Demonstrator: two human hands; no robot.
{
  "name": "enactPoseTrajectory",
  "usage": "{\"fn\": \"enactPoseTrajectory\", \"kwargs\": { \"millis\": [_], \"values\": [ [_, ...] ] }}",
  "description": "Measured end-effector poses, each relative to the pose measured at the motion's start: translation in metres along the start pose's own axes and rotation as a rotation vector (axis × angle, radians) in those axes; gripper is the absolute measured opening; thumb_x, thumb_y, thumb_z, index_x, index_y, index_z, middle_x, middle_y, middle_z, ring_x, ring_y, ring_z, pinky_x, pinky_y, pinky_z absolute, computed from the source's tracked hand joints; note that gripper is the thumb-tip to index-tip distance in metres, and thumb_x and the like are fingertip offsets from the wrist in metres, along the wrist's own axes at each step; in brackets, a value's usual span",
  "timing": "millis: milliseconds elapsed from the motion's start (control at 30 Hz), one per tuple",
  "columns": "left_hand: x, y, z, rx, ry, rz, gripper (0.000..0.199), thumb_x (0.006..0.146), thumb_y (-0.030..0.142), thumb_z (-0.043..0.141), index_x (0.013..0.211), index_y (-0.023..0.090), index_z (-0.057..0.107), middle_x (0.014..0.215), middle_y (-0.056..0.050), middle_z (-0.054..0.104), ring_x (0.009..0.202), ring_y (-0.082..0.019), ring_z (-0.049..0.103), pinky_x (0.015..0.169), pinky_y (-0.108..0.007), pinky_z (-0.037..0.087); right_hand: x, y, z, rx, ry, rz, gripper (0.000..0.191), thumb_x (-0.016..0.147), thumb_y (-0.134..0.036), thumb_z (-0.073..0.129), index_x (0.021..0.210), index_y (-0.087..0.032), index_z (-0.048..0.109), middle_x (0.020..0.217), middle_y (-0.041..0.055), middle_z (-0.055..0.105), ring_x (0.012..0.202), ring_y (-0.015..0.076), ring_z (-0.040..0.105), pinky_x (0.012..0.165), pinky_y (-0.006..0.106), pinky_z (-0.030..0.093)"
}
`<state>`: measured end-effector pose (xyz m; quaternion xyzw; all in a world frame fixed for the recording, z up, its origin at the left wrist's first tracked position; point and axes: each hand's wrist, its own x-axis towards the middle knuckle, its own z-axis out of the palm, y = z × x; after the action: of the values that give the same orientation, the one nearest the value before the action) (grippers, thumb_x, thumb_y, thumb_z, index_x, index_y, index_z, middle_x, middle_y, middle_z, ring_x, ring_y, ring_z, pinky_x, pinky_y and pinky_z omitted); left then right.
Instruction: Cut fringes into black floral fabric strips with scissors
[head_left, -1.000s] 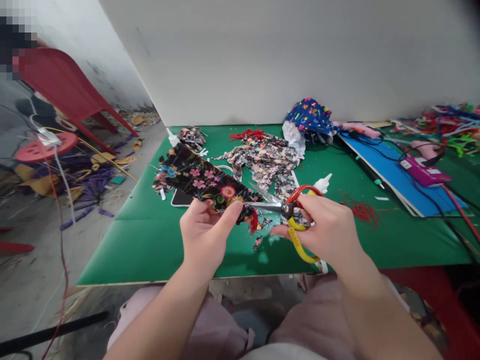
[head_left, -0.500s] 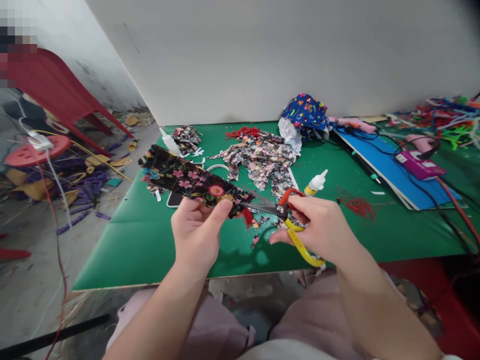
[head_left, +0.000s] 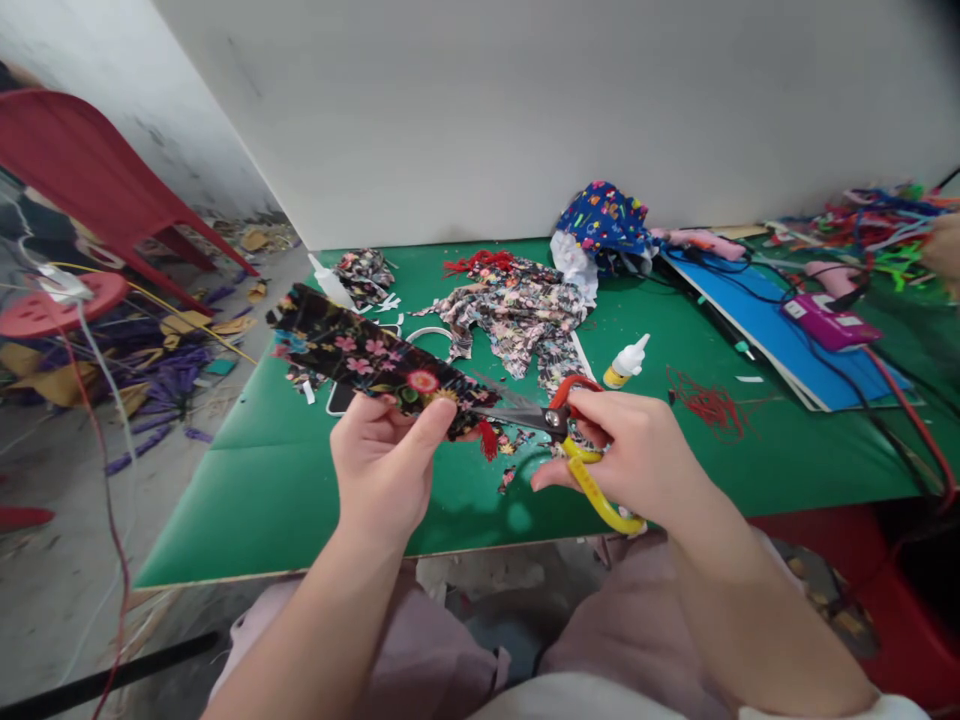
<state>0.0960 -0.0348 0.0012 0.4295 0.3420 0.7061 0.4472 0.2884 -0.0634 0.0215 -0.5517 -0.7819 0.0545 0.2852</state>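
Observation:
My left hand (head_left: 386, 455) pinches the near edge of a black flower-printed fabric strip (head_left: 352, 350), which slants up to the left. A red tassel (head_left: 488, 440) hangs at the strip's right end. My right hand (head_left: 630, 445) grips scissors (head_left: 596, 490) with one red and one yellow handle. Their blades are parted and reach the strip's right end, just beyond my left thumb. Small fabric scraps (head_left: 507, 480) lie on the table below the blades. Behind the scissors is a heap of crumpled floral fabric (head_left: 510, 310).
The green table (head_left: 247, 500) carries a white glue bottle with a yellow label (head_left: 627, 362), tangled red thread (head_left: 709, 405) and a blue folder (head_left: 795, 330). A purple device (head_left: 831, 322) with cables lies on the folder. Blue patterned fabric (head_left: 606, 225) stands at the back panel. Another person's hand (head_left: 941, 250) shows far right.
The view has shifted slightly, so table and hands sit a little further left. Both hands keep their hold on strip and scissors. Another person's hand has come in at the right edge.

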Motion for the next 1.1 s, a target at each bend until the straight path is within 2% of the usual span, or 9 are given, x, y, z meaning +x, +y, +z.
{"fn": "enactPoseTrajectory", "kwargs": {
  "millis": [100,233,400,767,1000,1100],
  "values": [
    [-0.0021,-0.0001,-0.0001,0.081,0.02,0.03,0.018,0.063,0.024,0.081,0.074,0.023,0.067,0.071,0.004,0.069,0.061,-0.01,0.064,0.059,-0.022,0.056,-0.0005,-0.0009,0.0014,-0.045,0.058,0.002,0.058,0.061,-0.076,0.057,0.066,-0.019,0.056,0.05,-0.0044,0.043,0.047,0.0093,0.037,0.048,0.023,0.026],
    [-0.0045,-0.0015,-0.0007,0.152,0.027,0.043,0.016,0.066,0.023,0.078,0.074,0.022,0.065,0.071,0.004,0.069,0.065,-0.013,0.066,0.059,-0.024,0.057,0.0,-0.0019,0.0035,-0.109,0.108,-0.003,0.059,0.063,-0.077,0.054,0.064,-0.018,0.058,0.048,-0.0035,0.044,0.045,0.0099,0.038,0.048,0.024,0.026],
    [-0.0065,-0.0026,-0.0018,0.143,0.023,0.013,0.018,0.066,0.022,0.078,0.079,0.022,0.066,0.077,0.004,0.07,0.063,-0.011,0.066,0.057,-0.022,0.058,0.001,-0.0026,0.0054,-0.159,0.156,-0.023,0.059,0.065,-0.076,0.053,0.062,-0.018,0.057,0.047,-0.0037,0.043,0.044,0.0093,0.037,0.047,0.024,0.026],
    [-0.0049,-0.0048,-0.0059,0.213,-0.003,0.072,0.016,0.068,0.021,0.077,0.08,0.023,0.066,0.075,0.004,0.07,0.066,-0.012,0.066,0.058,-0.021,0.053,-0.0001,-0.0014,0.004,-0.127,0.115,-0.008,0.06,0.064,-0.076,0.053,0.07,-0.017,0.062,0.049,-0.0037,0.045,0.044,0.0093,0.036,0.048,0.025,0.025],
    [-0.006,-0.0014,-0.0043,0.27,-0.006,0.003,0.017,0.065,0.022,0.078,0.077,0.021,0.066,0.073,0.004,0.07,0.062,-0.011,0.065,0.054,-0.02,0.053,0.0,-0.0015,0.0046,-0.156,0.145,-0.031,0.06,0.065,-0.077,0.051,0.066,-0.017,0.061,0.047,-0.0047,0.043,0.044,0.0091,0.038,0.047,0.023,0.026],
    [-0.0073,0.0001,-0.0006,0.223,0.006,-0.021,0.017,0.065,0.02,0.078,0.078,0.021,0.067,0.074,0.004,0.07,0.062,-0.011,0.065,0.055,-0.019,0.055,0.0001,-0.0014,0.0064,-0.204,0.181,-0.044,0.061,0.067,-0.078,0.049,0.062,-0.017,0.058,0.046,-0.0045,0.043,0.042,0.0082,0.037,0.046,0.023,0.026]
  ]
}}
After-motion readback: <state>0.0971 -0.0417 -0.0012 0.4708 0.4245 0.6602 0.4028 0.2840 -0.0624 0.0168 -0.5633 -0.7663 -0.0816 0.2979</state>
